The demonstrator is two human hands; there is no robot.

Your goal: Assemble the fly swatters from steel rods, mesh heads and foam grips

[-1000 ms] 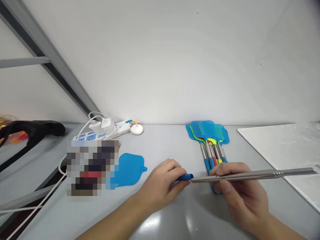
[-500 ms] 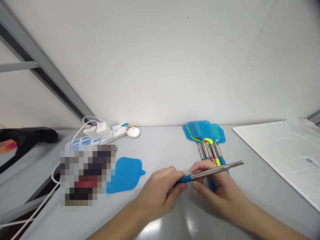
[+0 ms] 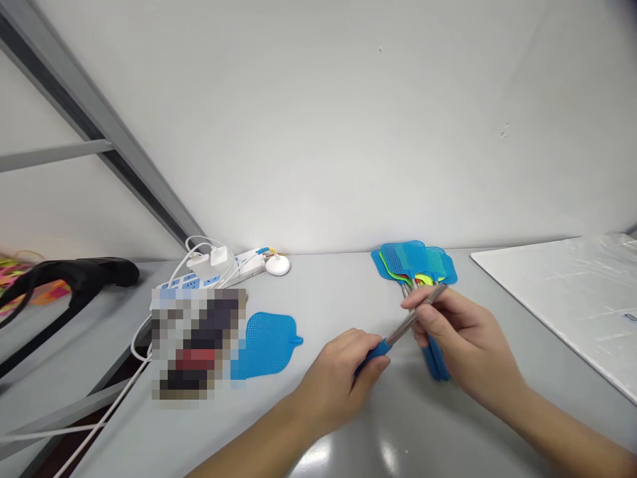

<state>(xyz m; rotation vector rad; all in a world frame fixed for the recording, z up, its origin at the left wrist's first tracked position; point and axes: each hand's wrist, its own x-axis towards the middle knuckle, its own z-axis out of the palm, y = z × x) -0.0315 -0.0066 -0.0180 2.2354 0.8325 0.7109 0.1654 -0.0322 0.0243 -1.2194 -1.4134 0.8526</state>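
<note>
My left hand point(image 3: 341, 375) is closed around the blue grip of a fly swatter handle point(image 3: 401, 328). Its metal rod slants up and to the right, and my right hand point(image 3: 468, 338) pinches the rod near its far end between thumb and fingers. No head is on that end. A loose blue fly swatter head point(image 3: 271, 342), perforated and with a short socket pointing right, lies flat on the table to the left. Behind my right hand is a pile of fly swatters point(image 3: 409, 257) with blue and yellow-green heads; their handles are partly hidden by the hand.
A power strip point(image 3: 251, 263) with white plugs and cables sits at the back left, beside a round white device point(image 3: 277, 265). A pixelated item lies in front of it. At the right is a plastic-wrapped white board point(image 3: 557, 292). A black strap-like object point(image 3: 84, 275) rests far left.
My right hand has moved up and right along the rod, from near the grip to near its tip. The handle now tilts more steeply. The camera view has shifted slightly left.
</note>
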